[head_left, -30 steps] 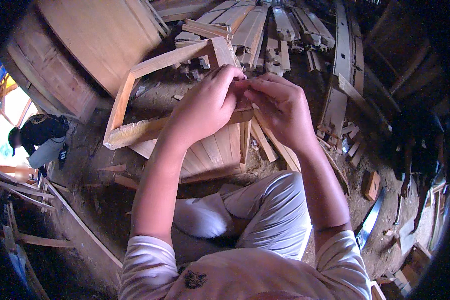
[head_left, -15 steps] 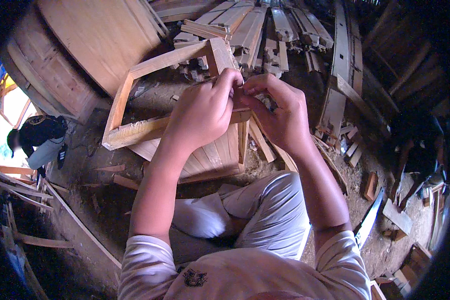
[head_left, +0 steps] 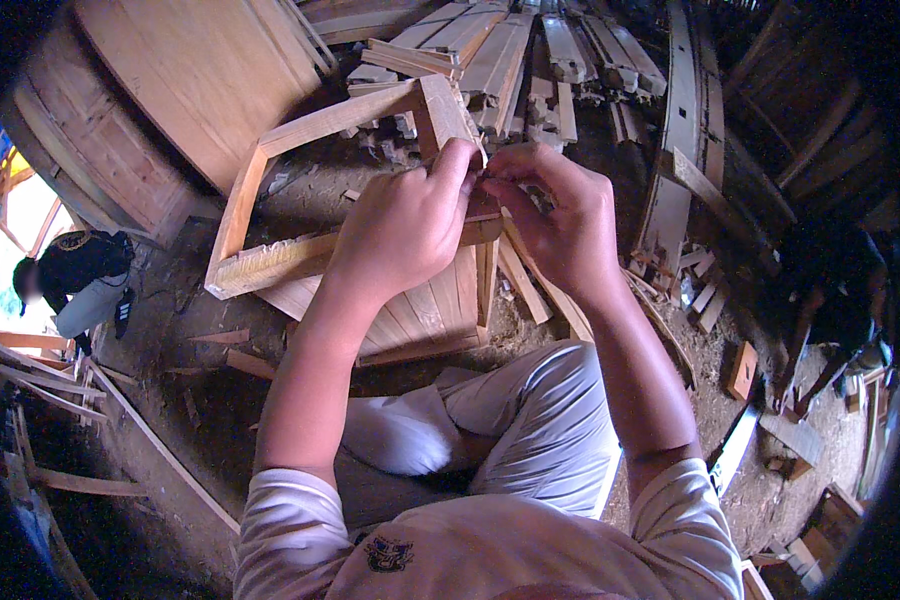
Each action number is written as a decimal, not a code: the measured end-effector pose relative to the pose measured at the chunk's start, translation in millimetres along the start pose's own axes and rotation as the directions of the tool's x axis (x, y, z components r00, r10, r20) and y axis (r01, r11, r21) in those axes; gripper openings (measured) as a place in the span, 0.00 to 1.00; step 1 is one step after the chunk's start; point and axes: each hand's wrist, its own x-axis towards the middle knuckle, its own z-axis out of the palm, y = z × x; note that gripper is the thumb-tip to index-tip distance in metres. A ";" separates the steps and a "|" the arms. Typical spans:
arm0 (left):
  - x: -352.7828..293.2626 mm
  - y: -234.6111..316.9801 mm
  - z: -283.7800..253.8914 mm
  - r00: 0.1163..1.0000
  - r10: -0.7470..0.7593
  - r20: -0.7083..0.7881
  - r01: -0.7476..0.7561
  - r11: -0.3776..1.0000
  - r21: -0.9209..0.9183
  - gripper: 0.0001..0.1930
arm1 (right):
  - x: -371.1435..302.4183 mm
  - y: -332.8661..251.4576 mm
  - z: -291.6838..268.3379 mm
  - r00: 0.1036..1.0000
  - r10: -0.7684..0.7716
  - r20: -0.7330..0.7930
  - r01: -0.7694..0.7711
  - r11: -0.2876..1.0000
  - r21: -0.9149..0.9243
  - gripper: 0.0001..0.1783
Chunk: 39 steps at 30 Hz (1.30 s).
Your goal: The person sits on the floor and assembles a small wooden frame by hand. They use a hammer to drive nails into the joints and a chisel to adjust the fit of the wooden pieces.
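Note:
My left hand [head_left: 405, 225] is closed, thumb and forefinger pinched together above the near corner of a wooden frame [head_left: 235, 225]. Facing it, my right hand [head_left: 565, 215] is also closed in a pinch, its fingertips almost meeting the left ones. Whatever lies between the fingertips is too small and dark to name. The frame is made of pale wooden bars and rests tilted over a slatted wooden piece [head_left: 420, 315]. My hands hide part of the frame's right side.
Stacked boards [head_left: 490, 60] lie at the back; large wooden panels [head_left: 200, 80] lean at the far left. A handsaw [head_left: 735, 445], a wooden block [head_left: 742, 371] and offcuts lie on the right. One person [head_left: 80, 275] bends at the left, another [head_left: 835, 290] at the right.
My fingertips have shifted slightly, the right ones a little apart from the left. At the right, the wooden block has turned and the handsaw has moved slightly, near the other person.

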 end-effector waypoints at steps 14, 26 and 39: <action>7.1 -9.8 -2.6 0.996 0.054 -0.065 -0.074 0.928 -0.366 0.12 | 11.7 -2.0 -18.7 0.980 -0.190 0.066 0.195 0.977 -0.081 0.12; 1.8 4.4 -1.7 0.998 -0.020 -0.063 0.010 0.988 -0.157 0.11 | 33.3 26.0 -35.6 0.925 -0.325 0.197 0.308 0.945 0.112 0.17; -5.1 5.2 5.4 0.994 -0.071 -0.084 0.053 0.978 -0.200 0.12 | 32.8 28.0 -29.7 0.912 -0.352 0.210 0.345 0.936 0.070 0.16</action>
